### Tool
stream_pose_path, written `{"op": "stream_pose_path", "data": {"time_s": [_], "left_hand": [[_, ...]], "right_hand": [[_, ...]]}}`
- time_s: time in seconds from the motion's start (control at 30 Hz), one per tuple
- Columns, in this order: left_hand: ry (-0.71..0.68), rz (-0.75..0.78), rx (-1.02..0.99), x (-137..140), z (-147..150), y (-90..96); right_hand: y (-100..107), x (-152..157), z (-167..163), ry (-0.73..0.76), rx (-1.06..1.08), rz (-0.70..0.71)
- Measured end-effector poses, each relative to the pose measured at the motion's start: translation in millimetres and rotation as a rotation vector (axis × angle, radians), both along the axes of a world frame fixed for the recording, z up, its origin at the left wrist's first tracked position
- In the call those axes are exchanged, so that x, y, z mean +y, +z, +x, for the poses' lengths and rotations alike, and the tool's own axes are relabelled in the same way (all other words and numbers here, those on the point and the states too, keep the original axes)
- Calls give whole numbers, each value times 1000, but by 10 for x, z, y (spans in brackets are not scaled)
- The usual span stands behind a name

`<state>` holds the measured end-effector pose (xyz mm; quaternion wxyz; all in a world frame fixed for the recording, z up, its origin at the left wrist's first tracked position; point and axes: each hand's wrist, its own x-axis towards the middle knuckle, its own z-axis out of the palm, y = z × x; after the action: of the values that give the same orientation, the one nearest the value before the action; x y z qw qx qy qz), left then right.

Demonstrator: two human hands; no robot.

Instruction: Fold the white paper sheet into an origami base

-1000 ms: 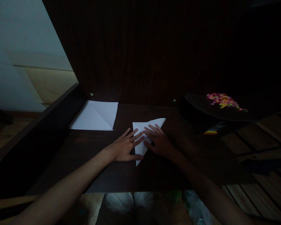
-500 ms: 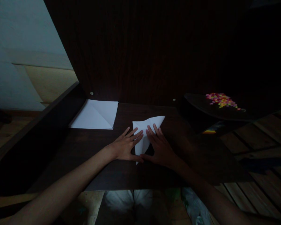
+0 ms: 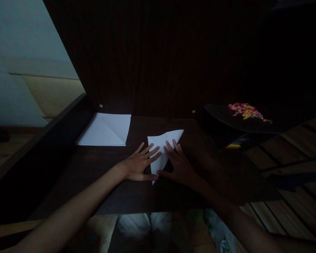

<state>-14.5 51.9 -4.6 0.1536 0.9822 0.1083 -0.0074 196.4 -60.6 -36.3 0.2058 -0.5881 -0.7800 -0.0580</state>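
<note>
A folded white sheet of paper (image 3: 162,140) lies on the dark wooden desk (image 3: 107,189), roughly triangular, with one point toward me and another at the upper right. My left hand (image 3: 140,163) rests on its left side, fingers spread and thumb across the lower tip. On its right side lies my right hand (image 3: 179,163), fingers spread over the paper and thumb near the lower point. Both hands press flat from above, and parts of the sheet are hidden under the fingers.
At the back left of the desk lies a stack of white paper (image 3: 105,130) with diagonal creases. Small bright pink and yellow pieces (image 3: 249,111) sit on a dark shelf (image 3: 216,112) at the right. A dark side panel (image 3: 50,151) borders the left, and a tall back panel (image 3: 147,70) rises behind.
Both hands stay on the folded paper with hardly any movement. The left thumb has drawn slightly left, away from the right thumb. The whole view has shifted a little.
</note>
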Motion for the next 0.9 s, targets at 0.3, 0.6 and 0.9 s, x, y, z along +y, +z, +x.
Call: {"op": "stream_pose_path", "data": {"time_s": [0.3,0.6,0.9], "left_hand": [[-121,22,-183,17,-36,57],[-119,65,-180,-43,-36,111],[-101,43,-147,-43,-55,152]], "right_hand": [[57,-19,-73,57,34,87],[54,-30,-101,62,54,99],[56,-10,-93,64,68,78]]}}
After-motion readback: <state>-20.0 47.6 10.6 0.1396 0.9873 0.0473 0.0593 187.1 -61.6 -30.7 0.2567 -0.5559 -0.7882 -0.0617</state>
